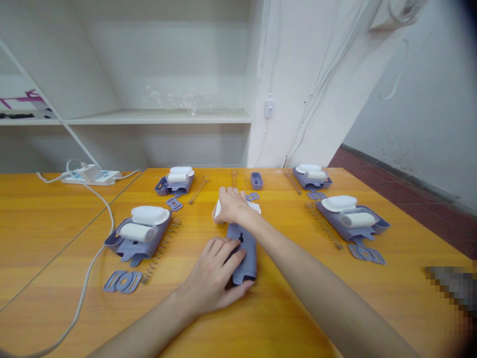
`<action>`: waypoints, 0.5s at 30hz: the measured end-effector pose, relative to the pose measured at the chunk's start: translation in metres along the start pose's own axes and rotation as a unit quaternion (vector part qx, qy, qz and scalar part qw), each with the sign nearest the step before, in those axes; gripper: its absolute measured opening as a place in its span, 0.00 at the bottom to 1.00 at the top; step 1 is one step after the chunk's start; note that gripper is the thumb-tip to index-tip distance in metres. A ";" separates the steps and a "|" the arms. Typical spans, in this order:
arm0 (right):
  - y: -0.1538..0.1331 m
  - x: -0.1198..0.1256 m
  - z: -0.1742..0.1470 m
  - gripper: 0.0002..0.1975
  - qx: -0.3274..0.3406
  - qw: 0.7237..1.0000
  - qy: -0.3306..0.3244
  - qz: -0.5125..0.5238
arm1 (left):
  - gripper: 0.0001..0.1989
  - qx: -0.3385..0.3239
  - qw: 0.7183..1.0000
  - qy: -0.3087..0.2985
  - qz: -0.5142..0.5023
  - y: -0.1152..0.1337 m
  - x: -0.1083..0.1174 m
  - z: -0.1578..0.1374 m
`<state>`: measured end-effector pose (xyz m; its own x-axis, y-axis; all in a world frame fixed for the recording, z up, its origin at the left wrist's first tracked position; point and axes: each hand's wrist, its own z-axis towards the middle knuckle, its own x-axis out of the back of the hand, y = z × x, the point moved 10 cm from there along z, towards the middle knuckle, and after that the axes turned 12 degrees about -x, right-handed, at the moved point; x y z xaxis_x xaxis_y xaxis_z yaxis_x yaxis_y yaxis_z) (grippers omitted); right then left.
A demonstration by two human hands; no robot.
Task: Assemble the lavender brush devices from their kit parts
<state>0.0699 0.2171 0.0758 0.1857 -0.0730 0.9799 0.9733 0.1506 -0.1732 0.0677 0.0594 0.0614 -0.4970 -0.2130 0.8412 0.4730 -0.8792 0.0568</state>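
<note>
Left hand (216,266) clasps case (247,251), right hand (233,206) grasps, partly hides white part (255,206); springs (200,190) around, cord (88,278) left.

Glossy wood, matt plastic: orange-yellow, grained wooden tabletop (283,323).
Six o'clock, smooth matt grey-purple plastic casing (250,258); four, thin metal coil spring (324,226); eleven, shiny, crinkled clear plastic film (194,101).

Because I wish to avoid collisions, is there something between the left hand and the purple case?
Nothing visible: the left hand touches the purple case. In view, the right forearm overlaps its far corner.
</note>
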 end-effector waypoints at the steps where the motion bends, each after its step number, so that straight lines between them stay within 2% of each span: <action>1: -0.001 -0.001 -0.001 0.24 0.008 1.000 0.009 0.003 | 0.22 0.001 1.000 0.000 0.000 0.000 0.000 0.000; 7: -0.006 0.008 -0.011 0.18 0.044 0.995 0.090 0.007 | 0.22 0.001 1.000 -0.002 -0.003 0.000 -0.001 -0.001; 15: -0.008 0.003 -0.010 0.15 0.069 0.995 0.039 0.068 | 0.20 0.012 1.000 -0.009 -0.009 -0.002 -0.003 0.000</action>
<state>0.0636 0.2059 0.0794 0.3291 -0.1177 0.9369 0.9118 0.2976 -0.2829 0.0681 0.0614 0.0587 -0.4915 -0.1895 0.8500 0.4825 -0.8718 0.0846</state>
